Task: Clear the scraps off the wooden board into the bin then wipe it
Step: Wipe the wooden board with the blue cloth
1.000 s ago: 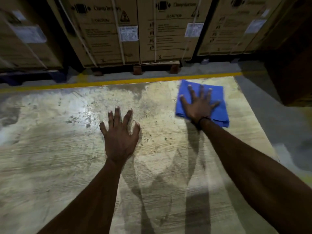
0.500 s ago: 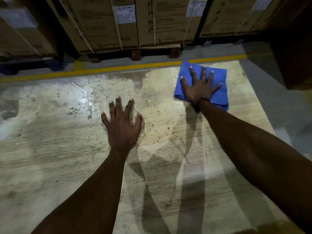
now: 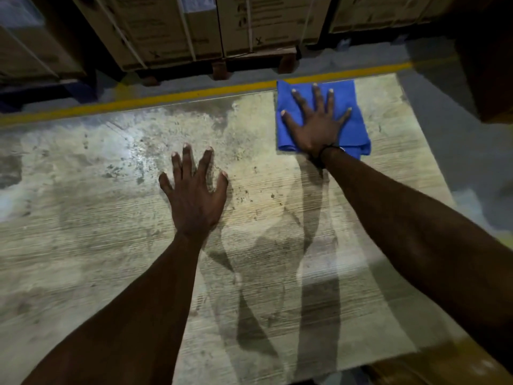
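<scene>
Cartons (image 3: 172, 31) behind wooden board (image 3: 83, 259), printed labels too blurred to read

Both bare arms reach forward, palms down. The left hand (image 3: 194, 195) lies flat, fingers spread, nearer in; the right hand (image 3: 317, 126), fingers splayed, presses flat farther right, a dark band at its wrist.

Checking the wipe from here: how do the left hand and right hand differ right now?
The left hand lies flat on the bare wooden board; the right hand presses the blue cloth. The left hand sits mid-board, nearer the person; the right hand reaches the far edge by the yellow floor line. Both have straight, spread fingers, palms down.
</scene>
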Demonstrator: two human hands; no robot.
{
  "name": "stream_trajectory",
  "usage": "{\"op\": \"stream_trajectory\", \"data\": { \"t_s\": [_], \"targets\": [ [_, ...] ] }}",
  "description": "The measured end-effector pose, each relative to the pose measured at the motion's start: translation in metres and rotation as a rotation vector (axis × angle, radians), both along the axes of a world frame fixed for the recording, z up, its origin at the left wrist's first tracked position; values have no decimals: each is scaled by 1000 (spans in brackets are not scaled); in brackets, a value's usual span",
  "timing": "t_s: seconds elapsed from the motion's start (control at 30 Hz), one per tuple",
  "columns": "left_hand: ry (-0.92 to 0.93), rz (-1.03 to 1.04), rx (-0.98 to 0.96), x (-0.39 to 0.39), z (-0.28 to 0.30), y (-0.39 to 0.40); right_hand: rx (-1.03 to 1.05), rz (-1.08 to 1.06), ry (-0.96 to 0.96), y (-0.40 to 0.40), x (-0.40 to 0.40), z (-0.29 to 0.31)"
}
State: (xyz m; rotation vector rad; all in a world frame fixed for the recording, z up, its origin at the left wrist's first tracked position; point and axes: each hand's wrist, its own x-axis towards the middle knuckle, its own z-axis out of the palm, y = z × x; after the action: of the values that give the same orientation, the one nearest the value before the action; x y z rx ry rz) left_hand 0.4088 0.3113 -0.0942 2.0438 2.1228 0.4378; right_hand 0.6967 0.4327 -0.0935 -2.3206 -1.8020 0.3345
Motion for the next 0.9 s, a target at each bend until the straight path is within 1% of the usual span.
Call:
{"op": "stream_trajectory", "data": {
  "t_s": [0.07, 0.1, 0.2, 0.27, 0.33, 0.4, 0.47, 0.57, 0.63, 0.7, 0.77, 0.83, 0.9],
  "targets": [
    [19, 1, 3, -1, -1, 1, 23, 14, -18, -10, -23, -4],
    [22, 0, 3, -2, -1, 1, 50, 74, -36, -23, -40, -7],
    [30, -5, 12, -2, -2, 1, 129, 348, -84, -86, -85, -16],
    [42, -6, 29, -2, -3, 1, 152, 441, -108, -109, -82, -18],
    [31, -1, 41, -1, -2, 0, 154, 392, -117, -99, -58, -16],
    [7, 0, 36, 1, 0, 0, 137, 252, -127, -66, -23, -11],
    [8, 0, 24, 1, 1, 0, 69, 112, -56, -37, 4, -3],
    [25, 2, 13, 1, 0, 1, 51, 15, -4, -33, -2, -4],
    [36, 0, 10, 1, 0, 1, 85, 69, -34, -66, -32, -6],
    [43, -1, 11, -1, -2, 1, 112, 215, -93, -121, -68, -7],
    [42, -5, 21, -1, -4, 0, 124, 337, -114, -171, -87, -6],
    [51, -5, 44, -2, -5, 0, 135, 362, -104, -183, -74, -6],
    [47, -3, 47, -1, -5, -1, 136, 278, -136, -160, -39, -9]
  ]
}}
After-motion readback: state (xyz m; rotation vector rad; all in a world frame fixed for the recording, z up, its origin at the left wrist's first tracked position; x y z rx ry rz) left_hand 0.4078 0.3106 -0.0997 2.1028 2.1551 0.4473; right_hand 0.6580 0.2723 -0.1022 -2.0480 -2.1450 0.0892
